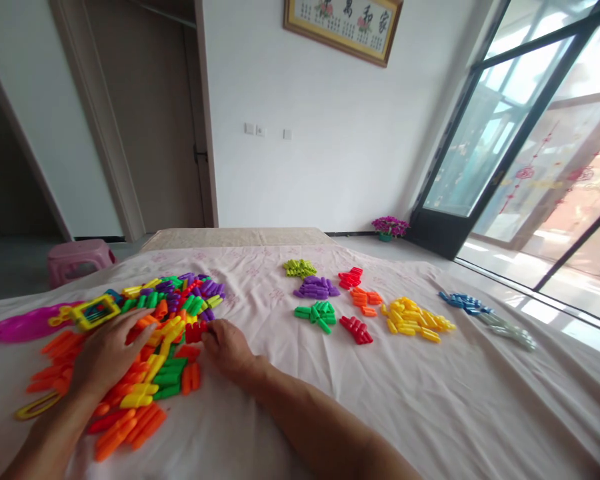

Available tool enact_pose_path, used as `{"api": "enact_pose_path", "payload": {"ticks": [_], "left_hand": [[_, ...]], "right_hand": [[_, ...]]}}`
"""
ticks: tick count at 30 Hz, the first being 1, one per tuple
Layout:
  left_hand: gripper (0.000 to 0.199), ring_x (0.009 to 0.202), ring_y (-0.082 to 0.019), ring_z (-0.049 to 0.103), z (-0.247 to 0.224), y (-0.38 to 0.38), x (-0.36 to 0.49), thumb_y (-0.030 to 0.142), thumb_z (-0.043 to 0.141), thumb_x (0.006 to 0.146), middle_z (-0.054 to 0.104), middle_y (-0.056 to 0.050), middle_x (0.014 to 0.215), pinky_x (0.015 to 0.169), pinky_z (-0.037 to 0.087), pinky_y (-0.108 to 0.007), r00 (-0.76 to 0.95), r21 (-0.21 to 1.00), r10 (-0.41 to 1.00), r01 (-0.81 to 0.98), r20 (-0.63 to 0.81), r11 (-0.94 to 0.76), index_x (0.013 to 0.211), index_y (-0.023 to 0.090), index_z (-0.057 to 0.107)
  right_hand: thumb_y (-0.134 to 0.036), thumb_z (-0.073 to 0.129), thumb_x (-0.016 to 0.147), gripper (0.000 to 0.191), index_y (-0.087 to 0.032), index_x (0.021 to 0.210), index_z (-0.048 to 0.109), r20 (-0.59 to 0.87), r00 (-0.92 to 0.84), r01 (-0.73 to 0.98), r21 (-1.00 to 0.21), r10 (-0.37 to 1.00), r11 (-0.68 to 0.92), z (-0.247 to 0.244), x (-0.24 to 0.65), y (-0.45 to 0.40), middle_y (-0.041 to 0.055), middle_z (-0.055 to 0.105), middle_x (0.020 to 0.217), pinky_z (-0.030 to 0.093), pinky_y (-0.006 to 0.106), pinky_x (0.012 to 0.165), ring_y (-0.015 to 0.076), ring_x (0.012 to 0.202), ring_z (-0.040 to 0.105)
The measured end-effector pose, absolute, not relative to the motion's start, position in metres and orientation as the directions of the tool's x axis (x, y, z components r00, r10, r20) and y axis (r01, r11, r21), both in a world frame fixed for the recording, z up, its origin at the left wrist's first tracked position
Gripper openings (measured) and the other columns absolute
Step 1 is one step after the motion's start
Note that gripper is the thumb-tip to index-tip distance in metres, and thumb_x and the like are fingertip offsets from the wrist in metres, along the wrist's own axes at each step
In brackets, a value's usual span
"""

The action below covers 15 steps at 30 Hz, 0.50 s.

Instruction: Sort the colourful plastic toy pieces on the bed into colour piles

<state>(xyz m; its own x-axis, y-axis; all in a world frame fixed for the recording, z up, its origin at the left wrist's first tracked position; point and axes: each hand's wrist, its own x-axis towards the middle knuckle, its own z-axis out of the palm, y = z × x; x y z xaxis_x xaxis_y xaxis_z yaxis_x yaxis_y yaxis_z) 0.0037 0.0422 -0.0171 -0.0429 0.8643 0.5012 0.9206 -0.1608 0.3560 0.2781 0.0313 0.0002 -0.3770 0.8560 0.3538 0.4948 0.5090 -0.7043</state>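
right hand (pixel 226 345): pinching glossy red ribbed pieces (pixel 195 332) | left hand (pixel 105 350): over multicoloured pile (pixel 169 372), grip unclear

At lower left, the left hand (pixel 107 350) lies over a mixed heap of plastic pieces (pixel 169 377); the right hand (pixel 229 348) pinches red pieces (pixel 195 332) beside it. Right of centre, single-colour piles (pixel 411 316) sit on pale cloth (pixel 280 357).

Wall (pixel 320 193): rose plain and white before me.
Framed panel (pixel 343 28): hung high, gold-edged, with dark characters and pink flowers.
Switch plates (pixel 249 129): sat lower, to its left.
Door (pixel 145 120): stood brown on my left.
Stool (pixel 80 255): was pink.
Daylight: came through tall, dark-framed glazing (pixel 505 120) at right, brightening the floor (pixel 500 257).
Potted flowers (pixel 391 226): showed magenta beside it.
Cloth-covered surface (pixel 430 413): looked pale and creased.
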Motion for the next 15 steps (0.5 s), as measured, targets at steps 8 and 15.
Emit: {"api": "enact_pose_path", "payload": {"ticks": [8,15], "left_hand": [[0.056,0.128,-0.026,0.055,-0.015,0.041,0.005,0.058,0.042,0.091,0.062,-0.008,0.136,0.114,0.038,-0.041,-0.052,0.378,0.869,0.912,0.492,-0.16,0.127,0.02,0.063],[0.054,0.128,-0.026,0.055,-0.008,0.037,0.012,0.054,0.044,0.091,0.063,-0.009,0.135,0.114,0.037,-0.039,-0.056,0.378,0.863,0.911,0.503,-0.162,0.126,0.018,0.064]], "right_hand": [[-0.018,0.047,0.086,0.018,-0.016,0.082,0.065,0.128,-0.253,0.296,-0.934,0.959,0.202,0.028,0.374,0.064,0.0005,0.063,0.073,0.041,0.02,0.057,0.01,0.06,0.054],[-0.016,0.05,0.081,0.024,-0.016,0.087,0.073,0.082,-0.175,0.684,-0.707,0.981,0.181,0.056,0.499,0.069,0.002,0.067,0.07,0.038,0.021,0.051,0.0105,0.053,0.052]]}}
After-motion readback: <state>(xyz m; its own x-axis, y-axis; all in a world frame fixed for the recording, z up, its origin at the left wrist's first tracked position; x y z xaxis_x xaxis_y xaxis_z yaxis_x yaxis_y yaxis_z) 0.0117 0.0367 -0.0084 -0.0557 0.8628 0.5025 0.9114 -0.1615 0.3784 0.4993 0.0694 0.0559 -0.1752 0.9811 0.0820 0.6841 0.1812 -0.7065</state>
